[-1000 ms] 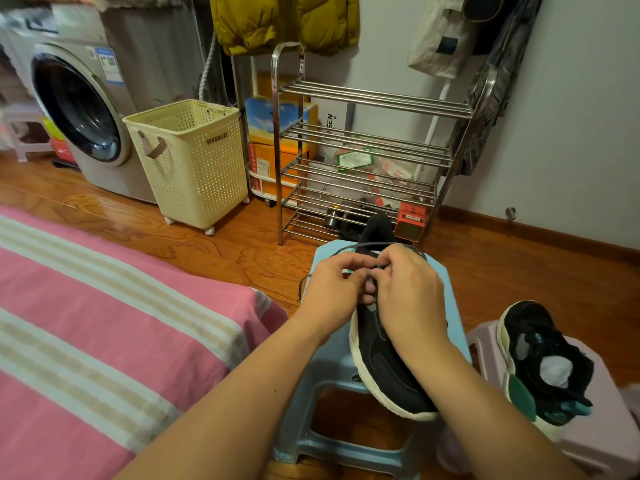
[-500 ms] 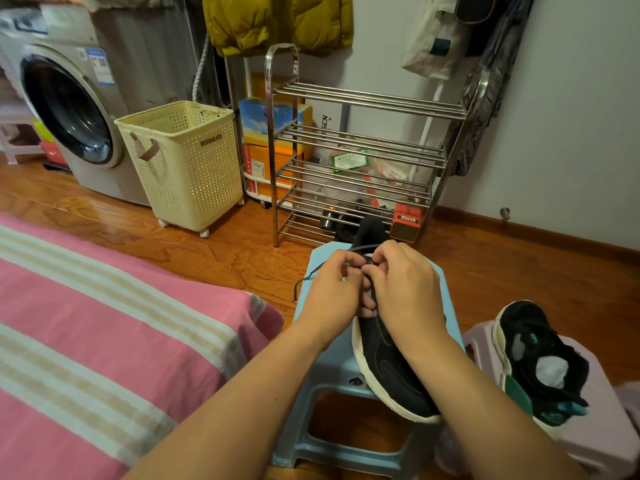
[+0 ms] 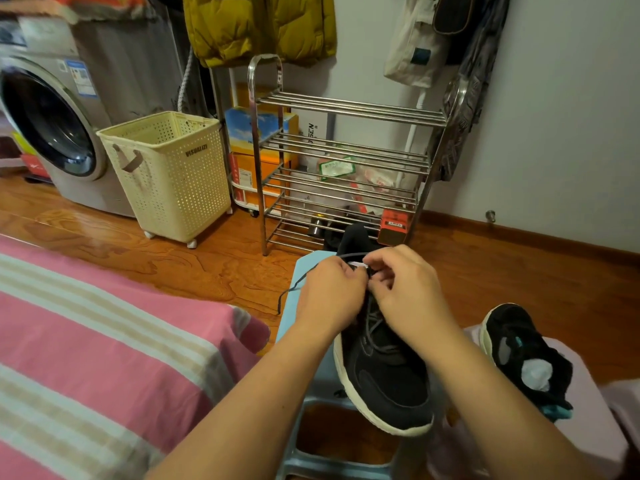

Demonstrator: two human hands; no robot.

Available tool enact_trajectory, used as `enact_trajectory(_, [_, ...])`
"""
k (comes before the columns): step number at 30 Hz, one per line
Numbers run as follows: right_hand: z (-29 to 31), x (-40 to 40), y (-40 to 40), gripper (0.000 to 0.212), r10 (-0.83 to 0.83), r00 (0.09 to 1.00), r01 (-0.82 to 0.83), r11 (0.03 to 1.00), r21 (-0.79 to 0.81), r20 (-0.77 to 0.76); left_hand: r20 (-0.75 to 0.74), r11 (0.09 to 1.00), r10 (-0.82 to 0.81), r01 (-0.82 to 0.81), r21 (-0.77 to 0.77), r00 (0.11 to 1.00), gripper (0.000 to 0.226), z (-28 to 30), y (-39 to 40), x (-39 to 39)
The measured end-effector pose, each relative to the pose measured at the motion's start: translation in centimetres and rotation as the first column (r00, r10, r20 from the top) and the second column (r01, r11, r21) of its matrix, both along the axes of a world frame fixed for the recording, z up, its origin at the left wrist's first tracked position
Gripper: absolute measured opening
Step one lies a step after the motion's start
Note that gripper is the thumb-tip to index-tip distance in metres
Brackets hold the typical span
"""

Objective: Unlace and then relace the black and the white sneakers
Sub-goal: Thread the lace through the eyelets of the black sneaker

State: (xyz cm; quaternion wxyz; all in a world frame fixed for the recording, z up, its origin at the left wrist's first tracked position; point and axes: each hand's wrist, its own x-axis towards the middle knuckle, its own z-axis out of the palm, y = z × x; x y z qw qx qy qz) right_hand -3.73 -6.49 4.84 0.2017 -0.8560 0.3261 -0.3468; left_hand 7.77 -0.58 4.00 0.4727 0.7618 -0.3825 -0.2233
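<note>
A: Count, sneakers: two in view; one black sneaker [image 3: 384,375] with a pale sole lies on the blue stool [image 3: 294,299], toe toward the camera and overhanging the near edge; a second sneaker [image 3: 523,355], black with teal and white patches, rests on the pale lilac stool [image 3: 588,403] to the right; stools: two.

B: Hands?

A: Two, both at the top of the black sneaker's lacing, touching each other; left hand [image 3: 329,296] has its fingers curled in, pinching the black lace [image 3: 291,292]; right hand [image 3: 405,289] has thumb and forefinger pinched at the same spot, other fingers curled; what it pinches is probably the lace too, but the fingertips hide the contact.

B: Lace, free ends?

A: One visible; it runs out left from the left hand, over the stool edge, and dangles toward the wooden floor [image 3: 173,265]; crossed lace rows show on the sneaker below the hands; row count not readable.

B: Surroundings, counted.

A: One metal rack [image 3: 346,150] with four tiers behind the stool; one cream laundry basket [image 3: 166,174] left of it; one washing machine [image 3: 52,133] further left; one pink striped bed cover [image 3: 104,341] at near left; one yellow jacket [image 3: 259,26] hanging above.
</note>
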Motion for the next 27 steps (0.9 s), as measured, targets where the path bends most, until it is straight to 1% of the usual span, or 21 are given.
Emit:
enact_trajectory(2, [0.4,-0.8,-1.4,0.034,-0.061,0.998,0.060,0.997,0.038,0.019,-0.026,1.000,0.009,-0.009,-0.006,1.000,0.029,0.1,-0.2,-0.3])
enact_trajectory(4, [0.6,-1.7,-2.7,0.046,-0.108,0.994,0.107,0.975,0.195,-0.010,-0.072,0.999,0.042,-0.044,-0.032,0.997,0.027,0.1,-0.1,-0.3])
enact_trajectory(6, [0.4,-2.5,-3.4,0.059,-0.065,0.994,0.091,0.929,0.358,-0.085,-0.071,0.993,0.084,-0.089,-0.076,0.994,0.023,0.2,0.2,0.1])
enact_trajectory(7, [0.3,-2.8,-3.4,0.064,-0.028,0.994,0.071,0.910,0.408,-0.110,-0.071,0.989,0.102,-0.109,-0.095,0.992,0.021,0.2,0.3,0.3])
enact_trajectory(9, [0.1,-3.0,-3.2,0.068,0.022,0.994,0.027,0.890,0.456,-0.104,-0.096,0.989,0.107,-0.115,-0.092,0.990,0.023,0.1,0.4,0.7])
enact_trajectory(11, [0.0,-3.0,-3.1,0.068,0.027,0.997,0.007,0.883,0.470,-0.065,-0.114,0.997,0.058,-0.063,-0.043,0.992,0.031,0.1,0.3,0.6])
enact_trajectory(12, [0.0,-2.9,-3.1,0.066,0.021,0.998,0.006,0.882,0.471,-0.052,-0.081,0.999,0.031,-0.033,-0.015,0.996,0.033,0.2,0.3,0.5])
enact_trajectory(14, [-0.4,-2.9,-3.1,0.062,0.014,0.999,0.008,0.889,0.458,-0.044,0.083,0.999,-0.006,0.003,0.036,0.997,0.029,0.4,0.3,0.2])
enact_trajectory(16, [-0.6,-2.9,-3.1,0.060,0.022,0.998,0.006,0.902,0.431,-0.059,0.243,0.999,-0.008,-0.005,0.054,0.970,0.022,0.6,0.1,-0.3])
enact_trajectory(17, [-0.7,-2.9,-3.1,0.060,0.033,0.997,-0.002,0.910,0.415,-0.067,0.289,0.998,-0.006,-0.011,0.056,0.957,0.021,0.5,-0.1,-0.3])
enact_trajectory(19, [-0.6,-2.9,-3.1,0.059,0.057,0.995,-0.019,0.918,0.396,-0.084,0.333,0.998,0.009,-0.028,0.052,0.943,0.020,0.4,-0.4,0.0])
enact_trajectory(21, [-0.4,-2.9,-3.3,0.056,0.054,0.993,-0.009,0.928,0.372,-0.110,0.351,0.998,0.047,-0.055,0.011,0.935,0.022,0.4,-0.4,0.6])
enact_trajectory(23, [-0.3,-2.9,-3.4,0.056,0.036,0.985,0.019,0.950,0.312,-0.170,0.309,0.989,0.142,-0.119,-0.090,0.941,0.026,0.7,-0.1,1.5])
enact_trajectory(24, [-0.2,-2.9,-3.4,0.056,0.027,0.981,0.030,0.957,0.287,-0.191,0.252,0.975,0.201,-0.169,-0.144,0.947,0.027,0.9,0.1,2.2])
enact_trajectory(25, [-0.2,-2.9,-3.4,0.057,0.023,0.980,0.033,0.961,0.274,-0.199,0.161,0.952,0.267,-0.233,-0.198,0.950,0.027,1.2,0.4,3.1])
enact_trajectory(26, [-0.2,-3.0,-3.4,0.057,0.026,0.979,0.030,0.963,0.269,-0.202,0.032,0.912,0.331,-0.312,-0.266,0.943,0.028,1.6,0.7,4.2])
enact_trajectory(27, [-0.2,-3.1,-3.4,0.057,0.031,0.979,0.027,0.961,0.275,-0.204,-0.129,0.838,0.399,-0.418,-0.351,0.908,0.026,1.9,1.0,5.6])
